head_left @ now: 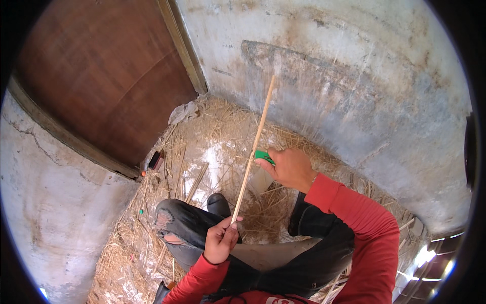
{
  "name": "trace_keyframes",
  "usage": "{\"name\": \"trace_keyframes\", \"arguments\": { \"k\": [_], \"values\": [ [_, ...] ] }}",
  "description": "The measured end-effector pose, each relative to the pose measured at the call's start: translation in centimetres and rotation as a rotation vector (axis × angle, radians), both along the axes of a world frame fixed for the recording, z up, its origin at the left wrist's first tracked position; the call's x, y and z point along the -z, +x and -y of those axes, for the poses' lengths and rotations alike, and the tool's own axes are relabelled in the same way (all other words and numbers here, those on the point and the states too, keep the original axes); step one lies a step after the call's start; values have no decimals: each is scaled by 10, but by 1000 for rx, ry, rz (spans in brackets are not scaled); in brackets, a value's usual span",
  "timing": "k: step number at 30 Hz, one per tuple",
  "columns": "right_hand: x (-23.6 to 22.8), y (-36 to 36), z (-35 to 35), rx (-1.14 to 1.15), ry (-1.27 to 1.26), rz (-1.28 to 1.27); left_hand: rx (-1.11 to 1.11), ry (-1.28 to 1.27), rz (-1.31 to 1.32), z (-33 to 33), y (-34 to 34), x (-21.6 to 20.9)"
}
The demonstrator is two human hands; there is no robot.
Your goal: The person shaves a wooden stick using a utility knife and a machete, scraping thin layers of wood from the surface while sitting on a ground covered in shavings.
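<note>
A long, thin wooden stick (257,137) slants up and away from my lap, its far end in front of the wall. My left hand (221,240) is closed round the stick's near end, above my thigh. Around the green handle of what looks like a utility knife (264,156), the fingers of my right hand (292,167) are wrapped. The knife's front end meets the stick near its middle; its blade is too small to make out. Fine shavings seem to cling to the stick there.
Straw-like shavings (223,109) cover the floor round my boots. A few loose sticks (196,181) lie left of the middle, and a small dark block-like object (155,160) is by the door. A brown door (106,76) and a stained wall (354,91) close in the space.
</note>
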State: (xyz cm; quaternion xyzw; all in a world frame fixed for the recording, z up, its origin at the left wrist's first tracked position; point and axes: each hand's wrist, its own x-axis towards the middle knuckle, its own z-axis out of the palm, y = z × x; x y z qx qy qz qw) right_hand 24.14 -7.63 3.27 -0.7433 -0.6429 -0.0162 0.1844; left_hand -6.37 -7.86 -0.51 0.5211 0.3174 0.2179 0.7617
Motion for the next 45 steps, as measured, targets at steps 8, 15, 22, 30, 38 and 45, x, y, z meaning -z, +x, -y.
{"name": "trace_keyframes", "arguments": {
  "k": [8, 15, 22, 30, 38, 45],
  "values": [
    [25, 14, -10, -162, -251, -831, 42, -380, 116, -8, -14, 5],
    [5, -10, 3, -192, -61, -73, -21, 24, -72, -2, -7, 6],
    [18, 33, -18, -102, 48, 82, -2, -8, -36, -6, 6, 0],
    [29, 30, -20, -213, 105, -765, 76, -607, 203, -2, -17, 3],
    [-9, 12, -12, -258, 400, -450, 50, 10, 9, 8, -4, 10],
    [-5, 19, -10, -140, 173, -626, 107, -85, 29, 8, -3, 10]
  ]
}}
